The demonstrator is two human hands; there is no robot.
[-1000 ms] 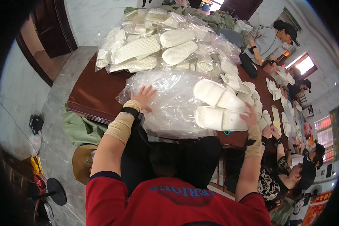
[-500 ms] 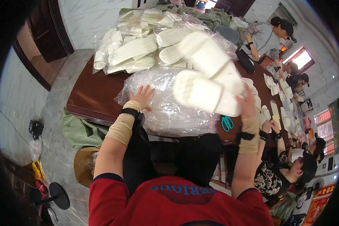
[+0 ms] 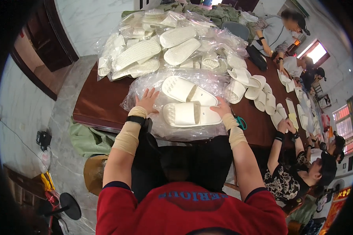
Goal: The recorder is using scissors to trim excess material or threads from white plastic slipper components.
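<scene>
A pair of white slippers [image 3: 189, 102] lies side by side on a stack of clear plastic bags [image 3: 145, 86] at the near edge of the brown table [image 3: 94, 107]. My left hand [image 3: 147, 100] rests flat on the plastic, fingers spread, just left of the pair. At the pair's right end my right hand [image 3: 220, 107] grips the slippers. Both wrists wear tan wraps, and the left also has a black band.
A heap of bagged white slippers [image 3: 145, 51] fills the table's far side. Loose slippers [image 3: 247, 84] lie to the right, with teal scissors [image 3: 241, 123] by my right wrist. Other people [image 3: 298, 172] work along the right side. A green cloth [image 3: 86, 139] lies on the floor.
My right hand lifted the pair of slippers off the right side, swung it up and left, and has set it down on the plastic in front of me. My left hand stayed put.
</scene>
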